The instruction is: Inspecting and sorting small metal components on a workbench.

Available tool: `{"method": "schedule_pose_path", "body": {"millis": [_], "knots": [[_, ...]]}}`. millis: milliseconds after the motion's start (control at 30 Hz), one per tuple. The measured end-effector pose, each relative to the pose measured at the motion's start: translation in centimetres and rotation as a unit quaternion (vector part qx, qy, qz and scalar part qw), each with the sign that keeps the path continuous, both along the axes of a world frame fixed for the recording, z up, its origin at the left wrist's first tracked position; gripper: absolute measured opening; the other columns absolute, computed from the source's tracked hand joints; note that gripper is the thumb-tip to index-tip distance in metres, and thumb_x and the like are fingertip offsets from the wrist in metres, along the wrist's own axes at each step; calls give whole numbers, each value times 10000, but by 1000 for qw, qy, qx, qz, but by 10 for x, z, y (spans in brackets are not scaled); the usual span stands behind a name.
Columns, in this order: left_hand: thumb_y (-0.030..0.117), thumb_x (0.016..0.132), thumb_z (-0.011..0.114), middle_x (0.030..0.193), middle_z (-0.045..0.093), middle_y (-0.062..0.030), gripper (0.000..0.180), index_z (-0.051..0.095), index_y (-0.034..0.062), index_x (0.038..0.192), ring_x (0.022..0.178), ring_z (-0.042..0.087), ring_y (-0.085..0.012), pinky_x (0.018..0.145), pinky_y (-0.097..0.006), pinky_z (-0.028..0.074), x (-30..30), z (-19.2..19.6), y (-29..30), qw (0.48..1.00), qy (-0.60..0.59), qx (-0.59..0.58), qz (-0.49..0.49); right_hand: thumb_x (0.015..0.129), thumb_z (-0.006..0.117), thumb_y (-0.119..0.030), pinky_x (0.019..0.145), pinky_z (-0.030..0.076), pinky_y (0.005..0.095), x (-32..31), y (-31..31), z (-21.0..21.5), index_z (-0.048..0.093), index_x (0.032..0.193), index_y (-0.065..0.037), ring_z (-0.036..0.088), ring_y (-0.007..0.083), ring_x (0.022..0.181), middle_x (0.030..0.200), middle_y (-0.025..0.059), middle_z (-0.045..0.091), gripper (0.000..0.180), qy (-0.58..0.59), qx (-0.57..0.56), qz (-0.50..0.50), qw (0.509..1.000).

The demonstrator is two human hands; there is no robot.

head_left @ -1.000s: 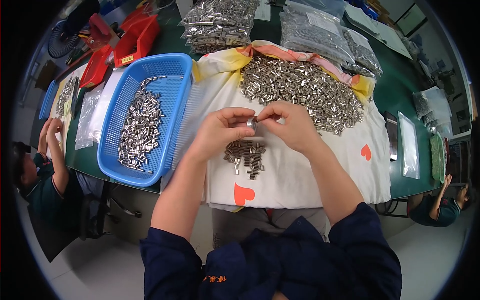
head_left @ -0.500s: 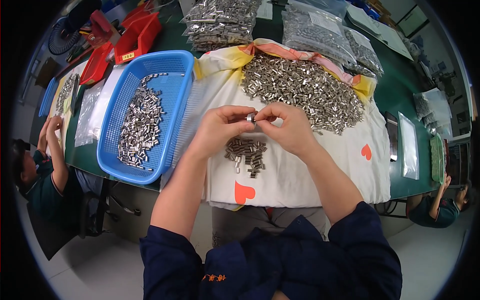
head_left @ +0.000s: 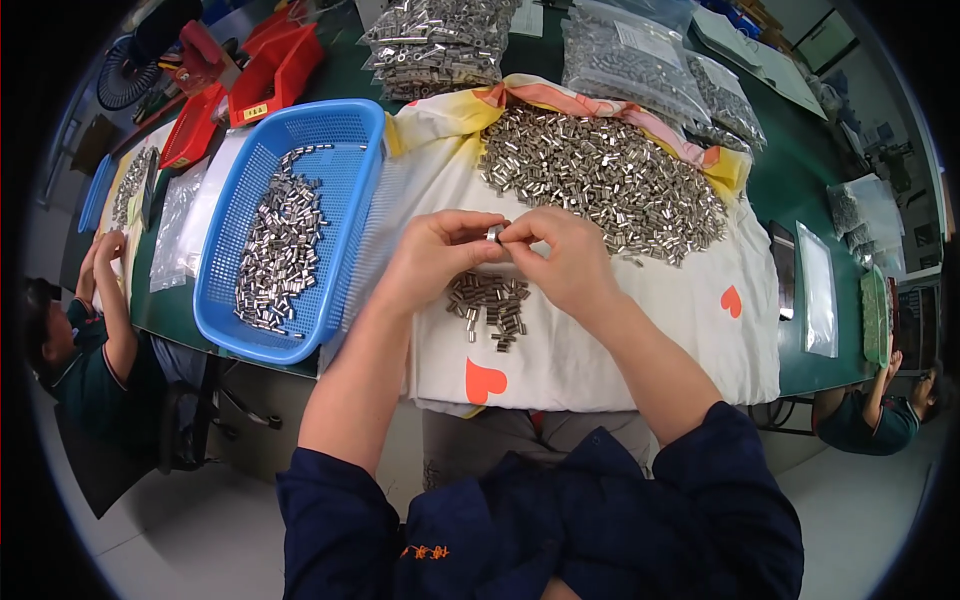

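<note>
Between thumb and fingers, my left hand (head_left: 445, 257) pinches a small metal sleeve (head_left: 494, 234). My right hand (head_left: 562, 250) is closed at the sleeve's right side; its fingertips meet there, and whatever lies between them is too small to make out. Just below both hands, a small heap of short metal sleeves (head_left: 487, 305) rests on the white cloth (head_left: 590, 350) with red hearts. Beyond my right hand spreads a large pile of similar sleeves (head_left: 610, 180). Left of my left arm stands a blue plastic basket (head_left: 350, 215) with many sleeves inside.
Clear bags of metal parts (head_left: 435, 50) and more filled bags (head_left: 635, 65) line the back. Red bins (head_left: 280, 75) stand at the back left. A dark phone-like object (head_left: 783, 270) and a clear bag (head_left: 818, 290) lie right. People sit at the far left (head_left: 110, 320) and far right (head_left: 880, 415).
The right thumb has shifted slightly and the fingers have changed their pinch at the sleeve. The left hand keeps its hold; the view has moved a little.
</note>
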State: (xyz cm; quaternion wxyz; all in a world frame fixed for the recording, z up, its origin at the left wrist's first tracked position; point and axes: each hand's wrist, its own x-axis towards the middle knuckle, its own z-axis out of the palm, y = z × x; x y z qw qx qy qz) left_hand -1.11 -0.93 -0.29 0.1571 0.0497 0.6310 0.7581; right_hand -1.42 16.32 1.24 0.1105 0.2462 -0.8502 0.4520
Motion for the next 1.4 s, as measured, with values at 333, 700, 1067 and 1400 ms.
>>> {"method": "schedule_pose_path", "body": {"millis": [333,700,1067,1400], "knots": [[-30,718,639,938,614,-83,335,563,-53,1043,807,581,-113,731,-226,476,1,2,1,999,-1,-28,-35,706,644,-104,621,440,223,-7,13,18,624,796,-23,552,89,651,710,14,603,123,-228,-14,65,971],[-22,718,655,871,619,-28,306,600,2,1019,779,582,-72,697,-190,474,5,4,1,991,-18,-45,-126,726,600,-126,614,450,309,-32,37,0,620,799,-45,574,209,661,746,86,603,111,-74,152,-83,982],[-67,729,610,1000,602,-73,325,561,-27,1048,859,575,-108,766,-225,473,-1,1,3,998,-14,-37,-49,683,597,-105,679,424,374,-28,23,-14,615,685,-53,547,267,734,715,95,574,55,72,266,-80,958],[-57,747,597,983,597,-70,334,538,-23,1074,855,574,-120,761,-242,474,-2,-4,0,999,-14,25,-34,711,587,-96,649,457,293,-12,14,16,611,751,-34,590,194,721,782,76,609,78,-176,-8,-4,984]]}}
